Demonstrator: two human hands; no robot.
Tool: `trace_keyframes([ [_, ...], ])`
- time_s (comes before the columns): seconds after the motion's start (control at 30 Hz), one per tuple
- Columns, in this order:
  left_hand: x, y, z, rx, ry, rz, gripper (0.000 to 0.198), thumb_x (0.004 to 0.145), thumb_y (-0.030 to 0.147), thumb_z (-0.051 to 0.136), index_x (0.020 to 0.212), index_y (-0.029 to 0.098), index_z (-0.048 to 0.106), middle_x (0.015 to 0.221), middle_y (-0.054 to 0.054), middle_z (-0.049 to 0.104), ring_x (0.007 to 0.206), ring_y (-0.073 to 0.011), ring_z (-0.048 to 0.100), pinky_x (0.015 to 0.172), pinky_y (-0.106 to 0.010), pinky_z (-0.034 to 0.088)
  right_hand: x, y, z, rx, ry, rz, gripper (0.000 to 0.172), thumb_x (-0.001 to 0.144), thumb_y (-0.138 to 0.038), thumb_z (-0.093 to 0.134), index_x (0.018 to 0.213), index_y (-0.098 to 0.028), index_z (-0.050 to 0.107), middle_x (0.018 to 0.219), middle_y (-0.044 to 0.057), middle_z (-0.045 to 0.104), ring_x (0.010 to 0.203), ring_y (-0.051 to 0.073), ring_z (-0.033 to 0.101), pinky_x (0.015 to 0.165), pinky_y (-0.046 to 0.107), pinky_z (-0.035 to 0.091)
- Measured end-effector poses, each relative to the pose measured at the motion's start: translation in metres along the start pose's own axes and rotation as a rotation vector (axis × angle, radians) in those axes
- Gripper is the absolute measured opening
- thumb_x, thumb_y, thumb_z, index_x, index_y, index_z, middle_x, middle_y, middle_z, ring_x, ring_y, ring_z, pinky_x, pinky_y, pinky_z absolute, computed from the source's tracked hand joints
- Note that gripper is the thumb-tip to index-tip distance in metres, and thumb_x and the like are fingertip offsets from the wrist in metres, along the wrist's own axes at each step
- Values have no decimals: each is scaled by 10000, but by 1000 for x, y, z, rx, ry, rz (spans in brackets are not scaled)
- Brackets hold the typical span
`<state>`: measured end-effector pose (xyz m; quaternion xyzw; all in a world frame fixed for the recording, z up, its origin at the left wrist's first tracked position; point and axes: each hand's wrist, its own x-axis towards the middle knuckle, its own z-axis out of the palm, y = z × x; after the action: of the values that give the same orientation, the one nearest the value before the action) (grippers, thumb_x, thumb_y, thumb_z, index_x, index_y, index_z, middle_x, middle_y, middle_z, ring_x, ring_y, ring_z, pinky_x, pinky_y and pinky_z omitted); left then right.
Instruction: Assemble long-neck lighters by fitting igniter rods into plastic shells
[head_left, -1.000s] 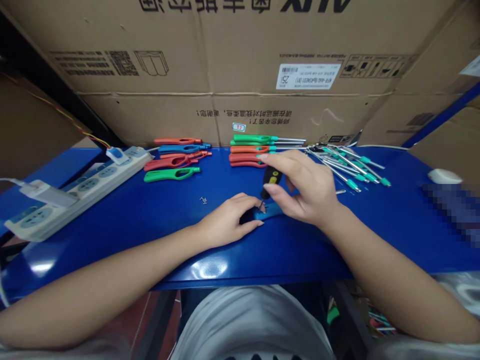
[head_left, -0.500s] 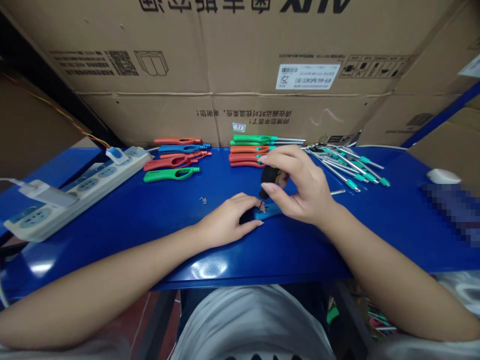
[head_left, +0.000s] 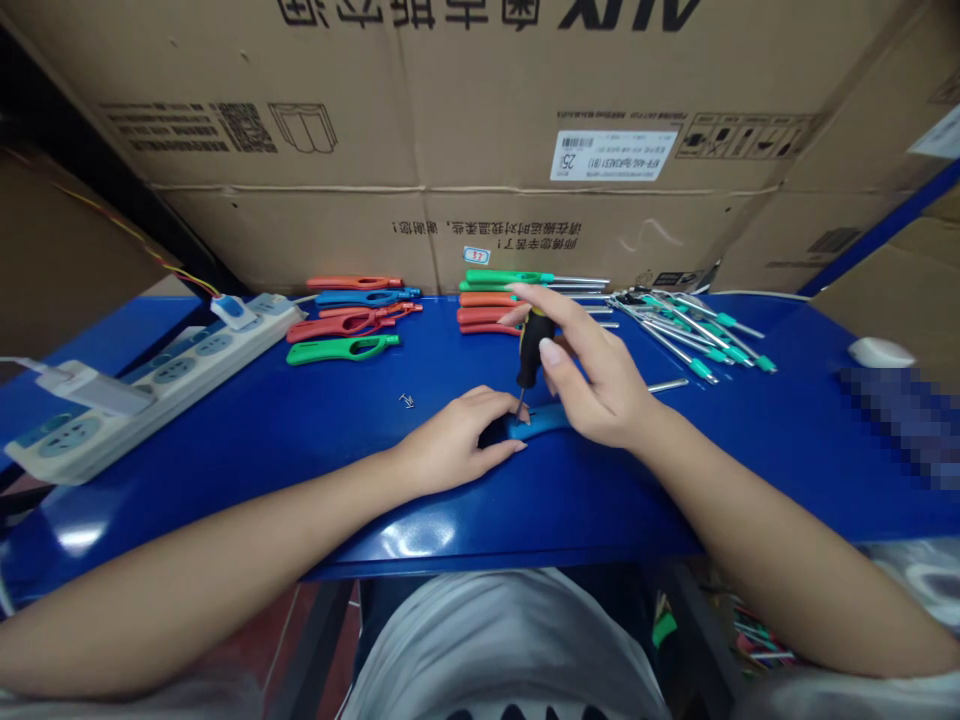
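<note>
My left hand (head_left: 469, 440) is closed on the handle end of a blue long-necked lighter (head_left: 546, 420), which lies on the blue table. The lighter's metal tube sticks out to the right, past my other hand. In my right hand (head_left: 600, 380) is a black and yellow screwdriver (head_left: 530, 350), held nearly upright between thumb and fingers. Its tip meets the lighter's handle beside my left fingertips; whether a screw sits under it I cannot make out. Several small screws (head_left: 407, 401) lie on the table to the left of the lighter.
Handle shells (head_left: 343, 348) in several colours lie at the back left. Lighters with tubes (head_left: 510, 277) lie at back centre, loose metal tubes (head_left: 697, 335) to their right. A power strip (head_left: 157, 385) runs along the left. Behind stands a large cardboard box (head_left: 337, 220).
My right hand's fingers have shifted and straightened around the screwdriver, which now stands more upright. My left hand and the lighter have stayed in place.
</note>
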<state>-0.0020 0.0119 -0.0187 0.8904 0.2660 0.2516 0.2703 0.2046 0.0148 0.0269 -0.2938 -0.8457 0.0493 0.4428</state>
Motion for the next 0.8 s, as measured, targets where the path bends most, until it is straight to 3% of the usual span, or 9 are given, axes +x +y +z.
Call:
trace_keyframes([
  [0.1, 0, 0, 0, -5, 1, -4, 200, 918, 239, 674, 1107, 209, 614, 1140, -53, 698, 1116, -221, 634, 1011, -393, 501, -1, 2, 3, 89, 1, 77, 450, 1050, -384, 414, 1483, -263, 434, 1316, 100, 657, 947, 199, 719, 725, 330, 623],
  [0.27, -1, -1, 2, 4, 9, 19, 212, 918, 235, 676, 1118, 201, 613, 1145, -62, 698, 1123, -230, 632, 1027, -394, 492, -4, 8, -1, -168, 195, -138, 484, 850, -494, 748, 1242, -236, 630, 1092, 90, 748, 742, 196, 708, 696, 331, 615],
  [0.37, -1, -2, 2, 17, 16, 28, 213, 921, 246, 678, 1119, 194, 620, 1141, -66, 697, 1109, -230, 632, 1014, -387, 496, -2, 2, -3, -89, 90, -183, 408, 968, -411, 601, 1332, -228, 580, 1133, 91, 736, 894, 208, 726, 746, 324, 611],
  [0.47, -1, -2, 2, 10, 6, 18, 208, 926, 244, 669, 1123, 197, 621, 1157, -67, 692, 1126, -230, 630, 1019, -390, 494, 0, -5, 0, 125, -30, -43, 423, 1039, -300, 431, 1454, -228, 469, 1271, 101, 681, 1025, 198, 713, 755, 312, 615],
  [0.57, -1, -2, 2, 3, 5, 10, 222, 916, 232, 675, 1129, 200, 621, 1183, -72, 691, 1168, -243, 620, 1043, -408, 483, -1, -5, 4, 124, 33, 16, 411, 992, -358, 557, 1384, -234, 533, 1283, 108, 675, 962, 198, 721, 690, 298, 617],
  [0.67, -1, -2, 3, 10, 20, 20, 223, 908, 228, 685, 1121, 199, 628, 1162, -70, 699, 1141, -245, 635, 1029, -406, 489, -2, -1, 3, -75, 169, -111, 423, 875, -425, 733, 1239, -236, 630, 1143, 90, 737, 906, 219, 727, 756, 332, 621],
  [0.73, 0, -2, 3, 15, 25, 23, 215, 908, 229, 688, 1112, 192, 630, 1129, -67, 704, 1096, -235, 645, 1001, -389, 499, -1, -1, 1, -119, 168, -184, 404, 897, -418, 707, 1251, -236, 635, 1097, 82, 754, 930, 228, 728, 829, 357, 615],
  [0.8, 0, -1, 2, 12, 13, 18, 207, 914, 230, 684, 1108, 186, 629, 1120, -63, 702, 1084, -225, 636, 993, -378, 499, 0, -3, -2, -50, 118, -131, 391, 1003, -377, 533, 1365, -235, 577, 1195, 93, 730, 1021, 233, 718, 898, 392, 603],
])
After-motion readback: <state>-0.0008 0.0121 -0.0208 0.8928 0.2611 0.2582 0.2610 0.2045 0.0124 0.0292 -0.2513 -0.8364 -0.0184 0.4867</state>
